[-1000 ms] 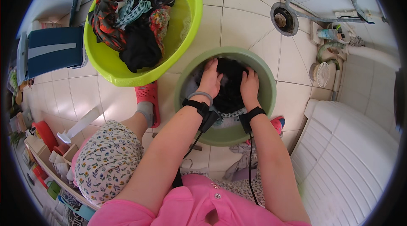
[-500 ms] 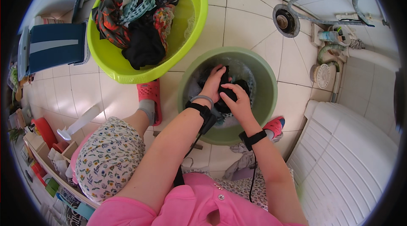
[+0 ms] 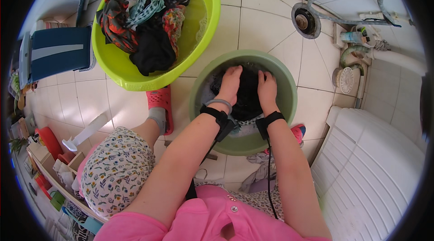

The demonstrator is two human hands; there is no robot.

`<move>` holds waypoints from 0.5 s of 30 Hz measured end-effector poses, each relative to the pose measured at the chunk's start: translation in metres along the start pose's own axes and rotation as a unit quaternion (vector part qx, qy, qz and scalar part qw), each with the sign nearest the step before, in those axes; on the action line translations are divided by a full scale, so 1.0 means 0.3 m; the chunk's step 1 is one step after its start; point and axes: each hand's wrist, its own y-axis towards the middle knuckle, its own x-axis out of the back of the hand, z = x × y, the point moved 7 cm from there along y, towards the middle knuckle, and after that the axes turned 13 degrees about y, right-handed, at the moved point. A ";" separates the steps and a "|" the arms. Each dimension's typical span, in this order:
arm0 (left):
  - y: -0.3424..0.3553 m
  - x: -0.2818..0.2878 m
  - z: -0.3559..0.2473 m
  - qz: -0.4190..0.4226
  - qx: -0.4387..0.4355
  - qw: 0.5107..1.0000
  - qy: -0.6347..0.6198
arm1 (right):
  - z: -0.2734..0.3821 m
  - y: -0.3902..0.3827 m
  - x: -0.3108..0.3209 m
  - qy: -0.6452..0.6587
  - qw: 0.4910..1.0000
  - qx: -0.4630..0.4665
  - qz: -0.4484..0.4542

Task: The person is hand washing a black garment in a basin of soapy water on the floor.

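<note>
Both hands (image 3: 229,85) grip bunched wet blk cloth (image 3: 247,95) in rnd grn plastic tub (image 3: 246,146).

Pale lettering stands on a dark item (image 3: 82,233) at the lower left of the head view, but it sits too small, slanted and bent near the rim for any word to be read.

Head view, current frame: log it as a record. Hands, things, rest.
left hand: on the left side of the black cloth
right hand: on the cloth's right side
grip: fingertips partly hidden, closure unclear
container: dull-green basin, cloth inside
second container: yellow-green tub, beyond and left, holding mixed garments
rest: floor drain, far right; red clog, left of basin
</note>
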 end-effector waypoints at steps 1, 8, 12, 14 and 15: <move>0.012 0.026 -0.021 0.004 -0.030 0.999 -0.026 | 0.034 -0.007 0.004 -0.011 0.997 0.070 -0.031; 0.021 0.021 0.048 0.029 0.002 0.998 -0.052 | 0.020 -0.059 -0.077 -0.190 0.970 0.129 0.075; -0.013 0.014 0.054 0.051 0.037 0.992 -0.111 | 0.135 -0.122 -0.055 -0.002 0.983 0.133 0.128; -0.024 0.025 0.028 0.066 0.070 0.983 -0.156 | 0.242 -0.197 -0.041 0.092 0.968 0.140 0.188; -0.014 0.023 0.035 0.067 0.069 0.983 -0.157 | 0.254 -0.220 -0.027 0.120 0.966 0.130 0.187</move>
